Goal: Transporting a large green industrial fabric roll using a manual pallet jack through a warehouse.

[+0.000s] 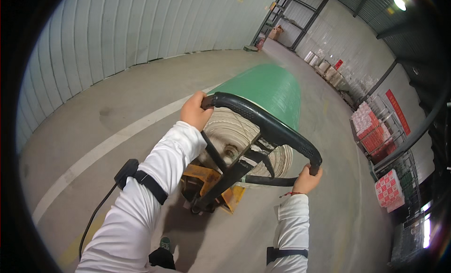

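Both my hands grip the black looped handle (263,118) of a hand pallet truck. My left hand (196,111) is closed round the handle's left end, and my right hand (307,180) round its lower right end. Below the handle the truck's yellow-orange base (232,198) shows, with a dark shaft running down to it. Just past the handle lies a large roll on its side, wrapped in green film (270,87). Its near end shows pale, wound layers (230,127) with a core hole. The handle and shaft hide part of that end; the forks are out of sight.
A ribbed pale metal wall (117,33) runs along the left, with a white floor line (117,140) beside it. Along the right stand red and white packages (389,188) and a metal rack (413,184). Farther off are wrapped rolls (324,65) and a dark steel frame (300,19).
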`<state>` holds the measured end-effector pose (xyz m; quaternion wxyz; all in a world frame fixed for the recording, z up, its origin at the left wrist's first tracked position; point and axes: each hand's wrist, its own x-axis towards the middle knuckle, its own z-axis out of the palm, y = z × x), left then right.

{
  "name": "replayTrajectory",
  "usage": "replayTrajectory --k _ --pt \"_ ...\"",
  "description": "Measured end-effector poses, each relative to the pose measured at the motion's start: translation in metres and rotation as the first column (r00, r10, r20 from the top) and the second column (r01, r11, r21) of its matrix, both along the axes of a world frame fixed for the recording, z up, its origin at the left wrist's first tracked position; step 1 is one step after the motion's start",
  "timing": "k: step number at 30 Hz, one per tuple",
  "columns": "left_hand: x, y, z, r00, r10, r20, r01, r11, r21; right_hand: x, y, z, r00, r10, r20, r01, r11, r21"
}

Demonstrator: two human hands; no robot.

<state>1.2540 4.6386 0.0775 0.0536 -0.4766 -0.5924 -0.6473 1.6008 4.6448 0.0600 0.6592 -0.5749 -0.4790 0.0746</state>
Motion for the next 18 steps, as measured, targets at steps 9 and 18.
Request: replayTrajectory --k 9,18 --pt "-0.014 0.185 -0.008 0.997 -0.074 -0.017 0.074 0.997 -0.025 -0.032 0.171 0.013 0.993 -0.117 0.026 0.117 0.993 0.003" --pt "-0.042 0.384 -0.025 0.999 0.002 0.033 -0.002 1.0 -0.005 -0.045 0.35 -0.002 0.996 0.042 0.082 -0.044 0.999 0.015"
